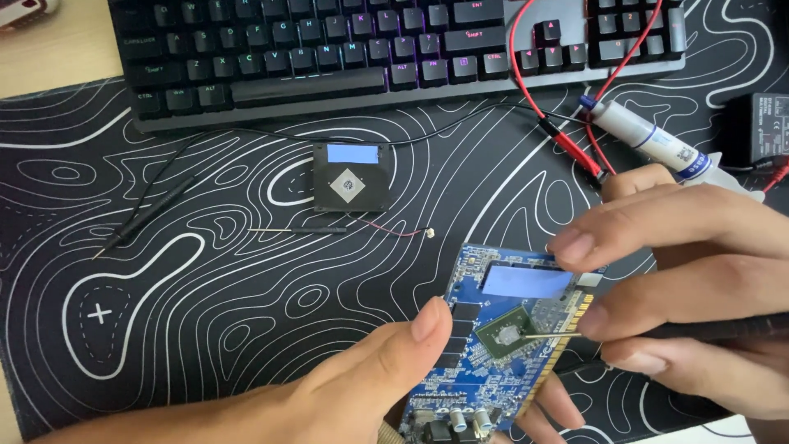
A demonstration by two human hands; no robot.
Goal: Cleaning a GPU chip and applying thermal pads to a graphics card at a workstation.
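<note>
My left hand [386, 378] holds a blue circuit board [493, 345] by its lower edge, thumb resting on its face. The board carries a green chip package [511, 333] with a grey die and a pale blue thermal pad [526, 282]. My right hand [699, 288] grips a thin probe [552, 335] whose tip touches the chip. The index finger of that hand lies over the board's upper right corner.
A black keyboard [329, 49] lies along the top of a black desk mat [189, 279] with white contour lines. A small black heatsink plate [347, 177] sits mid-mat. A black probe lead [148, 214], red test leads [571, 144], a paste syringe [649, 140] and a black adapter [760, 123] lie around.
</note>
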